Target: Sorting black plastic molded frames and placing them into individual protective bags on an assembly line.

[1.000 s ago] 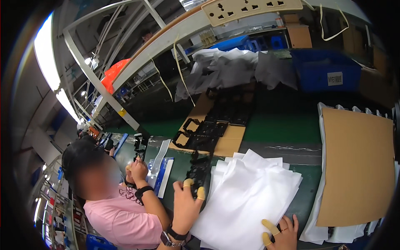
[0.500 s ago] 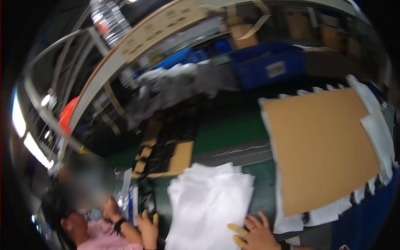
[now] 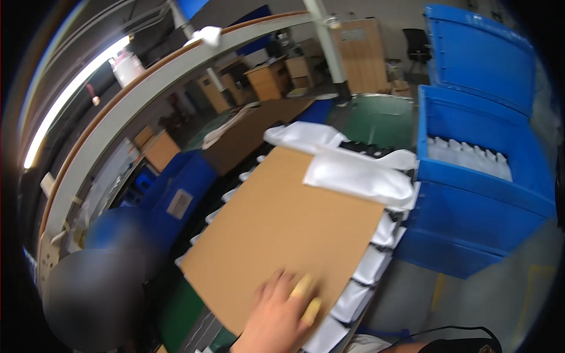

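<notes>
Blue plastic forms the biggest thing here, an open box point(image 3: 477, 220) on the person's right with its lid raised behind it and a row of white packets inside. Next in size comes the brown cardboard sheet point(image 3: 282, 217), lying flat in the middle over a layer of white packets point(image 3: 369, 265), whose ends jut out along both long edges. Its long axis runs from lower left to upper right, so nearly all of it stretches away from the person, ahead of the wrist. A darker blue crate point(image 3: 182, 203) stands beyond the sheet's left edge, apart from it.

One loose white packet point(image 3: 360, 179) (foam or cloth, I can't tell which) lies across the sheet's far right corner. Its own long axis runs roughly along the short far edge, and it is up and to the right of the left hand point(image 3: 279, 315), well apart from the fingers.

That hand is palm down at the near end of the sheet, close to the right edge. Thumb and forefinger stand apart with nothing pinched between them; blur hides whether the fingertips press on the cardboard or hang just above it. The right hand is out of view, so I cannot tell which is nearer. Smallest are the yellow finger covers point(image 3: 302, 285) on the left forefinger and thumb.
</notes>
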`<state>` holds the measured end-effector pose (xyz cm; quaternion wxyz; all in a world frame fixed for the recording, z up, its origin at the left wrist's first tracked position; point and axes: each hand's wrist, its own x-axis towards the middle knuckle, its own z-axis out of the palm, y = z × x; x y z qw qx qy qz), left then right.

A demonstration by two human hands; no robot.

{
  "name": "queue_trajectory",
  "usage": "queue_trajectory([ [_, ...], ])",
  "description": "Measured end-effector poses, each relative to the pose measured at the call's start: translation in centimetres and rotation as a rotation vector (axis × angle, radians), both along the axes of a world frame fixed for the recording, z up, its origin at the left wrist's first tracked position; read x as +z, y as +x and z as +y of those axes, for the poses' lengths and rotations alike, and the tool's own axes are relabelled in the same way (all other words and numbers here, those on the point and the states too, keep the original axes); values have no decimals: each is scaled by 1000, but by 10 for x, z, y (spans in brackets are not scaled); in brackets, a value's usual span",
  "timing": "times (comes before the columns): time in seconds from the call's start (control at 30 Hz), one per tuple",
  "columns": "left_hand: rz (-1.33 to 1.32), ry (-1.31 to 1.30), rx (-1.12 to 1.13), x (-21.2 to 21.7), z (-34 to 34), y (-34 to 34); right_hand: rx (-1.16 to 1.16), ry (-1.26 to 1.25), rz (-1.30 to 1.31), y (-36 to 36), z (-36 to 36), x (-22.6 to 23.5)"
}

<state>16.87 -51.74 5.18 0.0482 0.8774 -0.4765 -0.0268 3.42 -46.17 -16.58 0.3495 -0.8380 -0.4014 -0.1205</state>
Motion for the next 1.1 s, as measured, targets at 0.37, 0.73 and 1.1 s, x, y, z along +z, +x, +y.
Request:
queue_trajectory([
  [0.37,-328,-247,-139,-73,-146,122,-183,-46,94,22,-70,-5],
  [0.73,160,-32,281,-33,24,26,218,153,141,7,-22,36],
  [1.1,-17,-637,1364,11,204,-175,217,143,247,-16,9,65],
])
